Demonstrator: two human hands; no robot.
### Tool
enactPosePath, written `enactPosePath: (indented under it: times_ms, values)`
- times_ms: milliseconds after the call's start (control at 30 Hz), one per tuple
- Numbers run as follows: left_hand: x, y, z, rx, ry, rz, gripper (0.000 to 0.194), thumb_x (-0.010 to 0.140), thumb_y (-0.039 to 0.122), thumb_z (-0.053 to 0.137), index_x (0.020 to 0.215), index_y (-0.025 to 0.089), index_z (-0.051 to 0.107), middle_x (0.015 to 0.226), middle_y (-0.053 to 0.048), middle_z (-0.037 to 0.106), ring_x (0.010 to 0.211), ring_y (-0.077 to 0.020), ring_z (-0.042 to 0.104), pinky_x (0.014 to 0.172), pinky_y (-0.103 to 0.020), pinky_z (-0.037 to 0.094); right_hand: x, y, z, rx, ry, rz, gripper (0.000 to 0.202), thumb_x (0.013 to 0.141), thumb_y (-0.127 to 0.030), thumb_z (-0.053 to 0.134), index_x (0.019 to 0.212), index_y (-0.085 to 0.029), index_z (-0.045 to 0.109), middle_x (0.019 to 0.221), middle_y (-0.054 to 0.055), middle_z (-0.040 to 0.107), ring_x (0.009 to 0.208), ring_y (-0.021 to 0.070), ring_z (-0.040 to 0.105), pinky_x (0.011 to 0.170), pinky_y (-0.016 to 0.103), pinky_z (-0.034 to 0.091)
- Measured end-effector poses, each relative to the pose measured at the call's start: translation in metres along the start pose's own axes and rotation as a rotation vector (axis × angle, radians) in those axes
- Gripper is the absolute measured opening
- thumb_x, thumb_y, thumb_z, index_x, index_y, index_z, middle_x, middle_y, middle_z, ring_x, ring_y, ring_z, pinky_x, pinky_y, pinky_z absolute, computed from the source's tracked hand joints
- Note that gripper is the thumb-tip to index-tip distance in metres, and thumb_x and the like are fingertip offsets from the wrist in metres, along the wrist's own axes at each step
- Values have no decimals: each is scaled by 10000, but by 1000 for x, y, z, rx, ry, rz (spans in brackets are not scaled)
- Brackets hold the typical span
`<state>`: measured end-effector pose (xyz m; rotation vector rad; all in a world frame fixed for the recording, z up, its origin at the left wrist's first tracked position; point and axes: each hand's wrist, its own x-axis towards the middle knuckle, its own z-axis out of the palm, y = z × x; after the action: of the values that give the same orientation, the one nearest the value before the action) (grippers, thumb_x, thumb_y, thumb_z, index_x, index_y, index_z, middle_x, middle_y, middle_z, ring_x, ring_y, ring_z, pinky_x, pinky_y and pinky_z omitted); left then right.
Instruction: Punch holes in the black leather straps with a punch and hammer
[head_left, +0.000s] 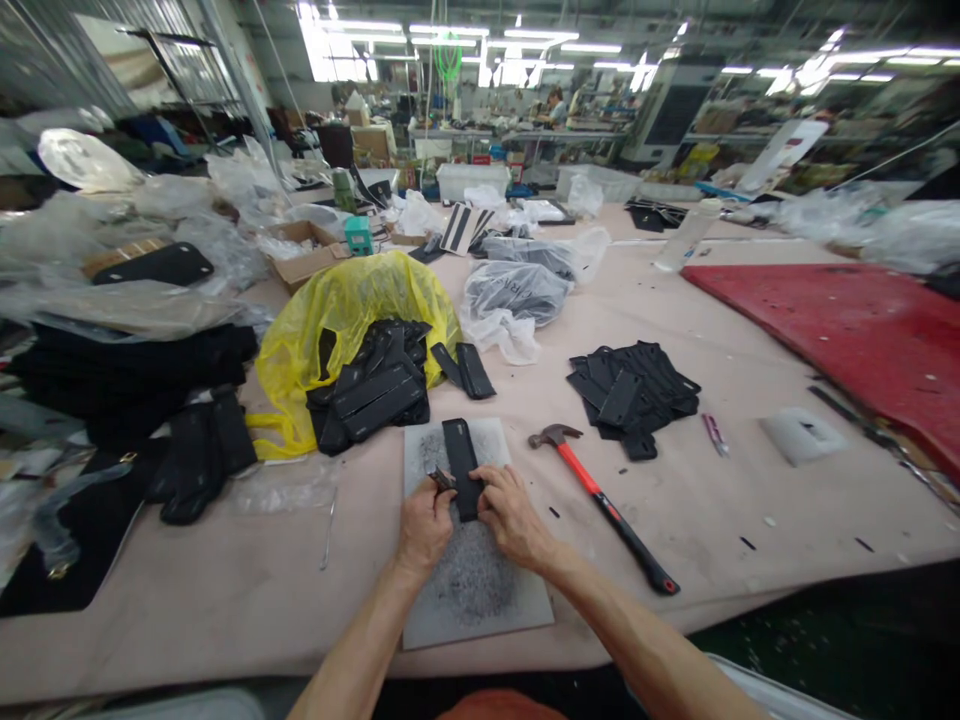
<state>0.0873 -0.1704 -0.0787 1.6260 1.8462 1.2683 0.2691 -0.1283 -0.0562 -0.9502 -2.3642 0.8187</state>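
A black, leather-like strip (463,465) lies lengthwise on a grey, speckled board (480,590) in front of me. My left hand (426,522) is closed around a small dark metal tool (442,480), held at the strip's left edge; its exact kind is too small to tell. On the other side, my right hand (511,510) grips the strip's right edge near its lower end, with thumb and fingers curled. To the right of the board rests a claw hammer (596,492) with a red and black handle, its head pointing away from me.
A yellow bag (300,330) spills black pieces (382,395) at left. Another pile of black pieces (626,390) lies right of centre, beside a pink cutter (715,435). A red board (840,330) covers the far right. Plastic-wrapped bundles (517,295) sit behind.
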Motion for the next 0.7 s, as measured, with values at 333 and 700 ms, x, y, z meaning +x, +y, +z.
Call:
enactPosePath:
  times_ms: [333,700]
  values:
    - [0,-1,0,-27,-5,-17,221,872,211,471,984,199,661,956,-65,745,938,-230,704,842,-344,565,-4,-6,4,-122,92,138,275,820,-139,573,1071,-243,617,1183,80,553,1108,271,466,964,453,368]
    - [1,3,-1,23,-5,-5,220,866,207,463,968,187,657,930,-70,744,904,-230,708,810,-341,567,5,-11,6,-124,95,211,157,764,-72,583,799,-216,635,1110,42,563,1069,234,462,936,409,352]
